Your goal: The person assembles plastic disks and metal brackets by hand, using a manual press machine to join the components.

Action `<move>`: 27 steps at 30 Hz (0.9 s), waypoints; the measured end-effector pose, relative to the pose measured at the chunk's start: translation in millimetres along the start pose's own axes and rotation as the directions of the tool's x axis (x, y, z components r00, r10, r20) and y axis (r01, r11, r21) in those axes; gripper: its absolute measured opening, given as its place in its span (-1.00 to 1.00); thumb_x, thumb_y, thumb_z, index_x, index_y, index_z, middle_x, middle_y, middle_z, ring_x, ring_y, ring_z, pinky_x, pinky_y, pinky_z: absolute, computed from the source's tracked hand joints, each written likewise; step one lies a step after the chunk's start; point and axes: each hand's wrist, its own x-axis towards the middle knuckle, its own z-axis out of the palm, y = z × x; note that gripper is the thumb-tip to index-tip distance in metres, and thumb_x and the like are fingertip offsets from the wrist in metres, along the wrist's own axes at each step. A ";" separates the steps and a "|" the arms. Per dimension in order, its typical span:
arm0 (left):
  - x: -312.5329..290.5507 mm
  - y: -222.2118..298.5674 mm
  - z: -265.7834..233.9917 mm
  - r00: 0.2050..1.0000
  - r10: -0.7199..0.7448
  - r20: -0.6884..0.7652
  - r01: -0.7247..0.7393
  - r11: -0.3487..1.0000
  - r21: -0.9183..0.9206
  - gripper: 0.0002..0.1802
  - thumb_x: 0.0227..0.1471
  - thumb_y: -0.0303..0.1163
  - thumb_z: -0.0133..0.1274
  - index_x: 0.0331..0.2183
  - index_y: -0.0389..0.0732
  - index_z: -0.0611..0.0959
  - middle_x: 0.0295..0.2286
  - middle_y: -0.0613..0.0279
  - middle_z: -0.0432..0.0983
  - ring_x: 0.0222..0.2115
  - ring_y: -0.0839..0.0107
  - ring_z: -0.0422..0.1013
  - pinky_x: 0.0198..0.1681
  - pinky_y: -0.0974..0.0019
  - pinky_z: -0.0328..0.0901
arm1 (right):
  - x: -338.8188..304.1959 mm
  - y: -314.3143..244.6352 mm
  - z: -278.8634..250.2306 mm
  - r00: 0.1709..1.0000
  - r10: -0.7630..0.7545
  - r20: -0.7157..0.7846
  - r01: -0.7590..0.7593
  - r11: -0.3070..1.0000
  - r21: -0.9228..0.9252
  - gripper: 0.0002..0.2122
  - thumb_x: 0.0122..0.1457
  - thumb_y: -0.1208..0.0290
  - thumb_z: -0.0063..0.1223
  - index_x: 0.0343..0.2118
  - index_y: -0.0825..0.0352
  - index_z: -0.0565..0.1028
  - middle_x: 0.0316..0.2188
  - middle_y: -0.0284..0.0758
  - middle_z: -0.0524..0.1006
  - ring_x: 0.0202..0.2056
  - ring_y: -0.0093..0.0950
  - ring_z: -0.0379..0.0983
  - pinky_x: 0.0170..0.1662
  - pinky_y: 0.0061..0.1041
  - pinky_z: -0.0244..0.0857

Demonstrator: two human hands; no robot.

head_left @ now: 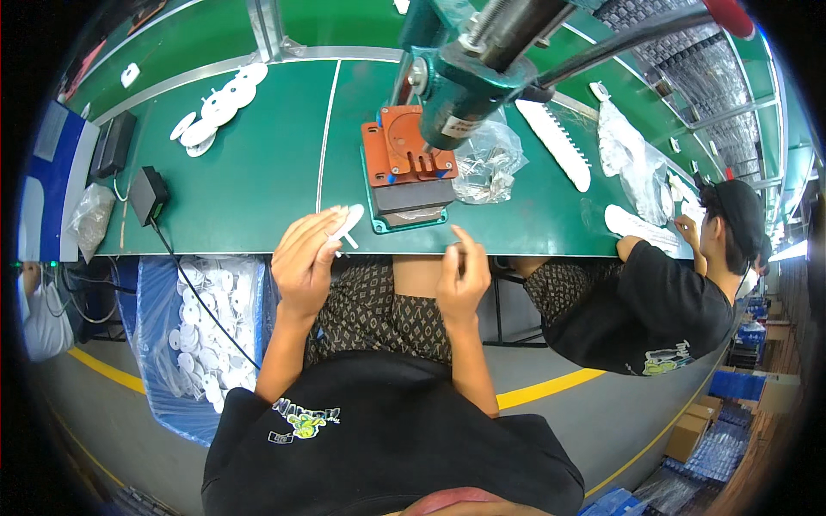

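My left hand (pixel 303 258) is closed on a white round plastic part (pixel 348 222) with thin prongs, just above the table's front edge. My right hand (pixel 463 273) is raised near the same edge, with thumb and index finger apart. Nothing shows between those fingers; the other fingers are partly hidden. Between and beyond my hands stands a green hand press (pixel 473 77) with a red-tipped lever. Under its ram sits an orange-red fixture (pixel 400 142) on a dark block (pixel 415 199). A clear plastic bag (pixel 490 163) of small metal pieces lies against the fixture's right side.
Several white discs (pixel 219 107) lie overlapping at the far left of the green table (pixel 267 172). A black adapter (pixel 150 194) with a cable stands at left. Below is a blue-lined bin (pixel 206 335) of white parts. A co-worker (pixel 654 292) sits at right, near rows of white parts (pixel 555 146).
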 end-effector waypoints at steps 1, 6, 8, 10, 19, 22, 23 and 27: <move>6.5 6.6 1.0 0.994 0.086 -0.062 -0.086 0.996 0.016 -0.79 -0.02 -0.50 0.17 -0.29 -0.39 0.67 -0.30 0.04 0.66 -0.18 0.06 0.57 -0.01 0.01 0.37 | -3.9 4.6 -0.9 0.983 0.127 -0.136 -0.126 0.992 0.012 -0.82 0.15 0.58 0.06 -0.19 0.40 0.57 -0.50 -0.24 0.48 -0.49 -0.34 0.40 -0.40 -0.40 0.29; 61.4 15.0 40.0 0.923 0.360 0.137 -0.379 0.911 0.160 -0.65 -0.12 -0.42 0.26 -0.20 -0.30 0.67 -0.16 0.11 0.61 0.00 0.05 0.45 0.11 -0.10 0.26 | -17.7 9.8 3.1 0.994 0.042 -0.103 -0.040 0.999 0.022 -0.88 0.16 0.66 0.03 -0.27 0.41 0.56 -0.48 -0.23 0.50 -0.49 -0.37 0.41 -0.42 -0.45 0.28; 76.5 4.4 54.6 0.934 0.317 0.164 -0.352 0.894 0.278 -0.61 -0.10 -0.37 0.26 -0.17 -0.26 0.65 -0.12 0.15 0.57 0.12 0.06 0.32 0.22 -0.12 0.13 | -24.3 2.8 3.3 0.992 0.054 -0.118 -0.044 0.996 0.084 -0.88 0.15 0.68 0.03 -0.28 0.42 0.56 -0.49 -0.22 0.52 -0.51 -0.41 0.41 -0.46 -0.49 0.26; 83.4 2.8 52.0 0.946 0.268 0.181 -0.312 0.906 0.286 -0.60 -0.09 -0.33 0.27 -0.17 -0.27 0.65 -0.12 0.13 0.56 0.14 0.05 0.29 0.24 -0.12 0.10 | -25.4 -5.2 -3.4 0.983 0.050 -0.177 -0.021 0.986 0.166 -0.88 0.14 0.67 0.00 -0.29 0.44 0.55 -0.50 -0.24 0.51 -0.48 -0.40 0.42 -0.36 -0.46 0.31; 92.5 4.4 64.1 0.961 0.155 0.228 -0.204 0.956 0.211 -0.51 -0.11 -0.20 0.32 -0.17 -0.29 0.60 0.02 -0.03 0.43 0.15 -0.01 0.27 0.27 -0.07 0.09 | 237.9 -97.5 -93.4 0.595 -0.557 -0.579 0.615 0.780 -0.118 -0.53 0.14 0.53 0.16 0.12 0.45 0.33 0.12 -0.21 0.34 0.04 -0.34 0.33 0.02 -0.32 0.33; 94.9 0.6 54.3 0.971 0.048 0.236 -0.079 0.989 0.125 -0.55 -0.12 -0.22 0.33 -0.25 -0.30 0.58 -0.02 -0.06 0.44 0.13 -0.02 0.30 0.23 -0.02 0.16 | 278.6 -144.7 -92.4 0.585 -0.655 -0.479 0.634 0.737 -0.234 -0.81 0.16 0.44 0.09 -0.22 0.42 0.49 -0.39 -0.31 0.43 -0.37 -0.44 0.31 -0.30 -0.44 0.18; 92.6 -3.5 50.0 0.970 0.005 0.242 -0.029 0.995 0.094 -0.55 -0.13 -0.23 0.33 -0.25 -0.30 0.58 -0.02 -0.06 0.45 0.13 -0.03 0.29 0.23 -0.01 0.17 | 279.1 -168.1 -88.5 0.766 -0.374 -0.523 0.566 0.778 0.272 -0.70 0.31 0.26 0.02 -0.39 0.45 0.51 -0.60 -0.42 0.40 -0.55 -0.66 0.25 -0.50 -0.58 0.10; 91.6 -0.8 57.1 0.975 0.098 0.200 -0.106 0.994 0.026 -0.52 -0.18 -0.30 0.35 -0.20 -0.26 0.54 -0.01 0.03 0.43 0.17 0.02 0.25 0.23 0.02 0.16 | 239.5 -119.4 -129.0 0.677 -0.440 -0.590 0.717 0.574 0.395 -0.71 0.30 0.23 -0.11 -0.36 0.38 0.51 -0.39 -0.22 0.49 -0.39 -0.48 0.38 -0.28 -0.44 0.35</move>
